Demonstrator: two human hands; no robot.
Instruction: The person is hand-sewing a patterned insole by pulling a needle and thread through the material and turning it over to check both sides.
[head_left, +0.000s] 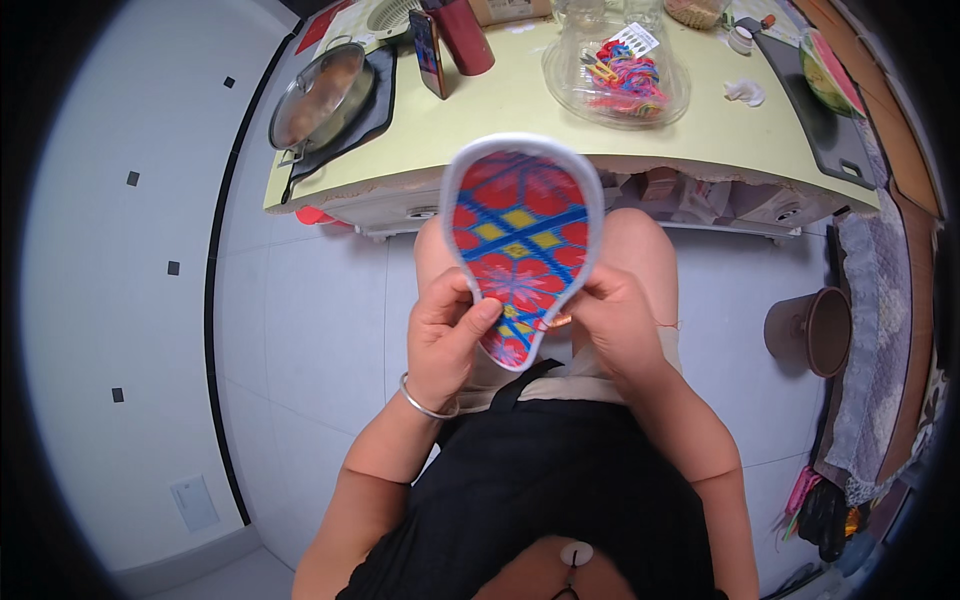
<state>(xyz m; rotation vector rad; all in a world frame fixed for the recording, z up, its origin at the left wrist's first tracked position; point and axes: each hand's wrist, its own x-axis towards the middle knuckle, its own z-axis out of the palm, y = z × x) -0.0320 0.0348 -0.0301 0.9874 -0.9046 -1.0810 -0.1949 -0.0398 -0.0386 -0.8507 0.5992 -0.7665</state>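
An embroidered insole (519, 238) with red flowers, blue lattice bands, yellow diamonds and a pale rim stands upright over my lap, its wide end toward the table. My left hand (447, 330) grips its narrow end from the left, thumb on the patterned face and the other fingers hidden behind. My right hand (615, 315) is closed at its right edge, with fingertips partly hidden. A small orange-copper piece (561, 321) shows by those fingers; I cannot make out what it is. A thin red thread (670, 325) trails beside my right hand.
On the pale yellow table (470, 120) are a lidded pan (318, 100), an upright phone (427, 55), a dark red cylinder (462, 38), a clear plastic tray (660, 112) with colourful threads (630, 82), and cut watermelon (830, 75). A brown bin (790, 332) stands on the floor at right.
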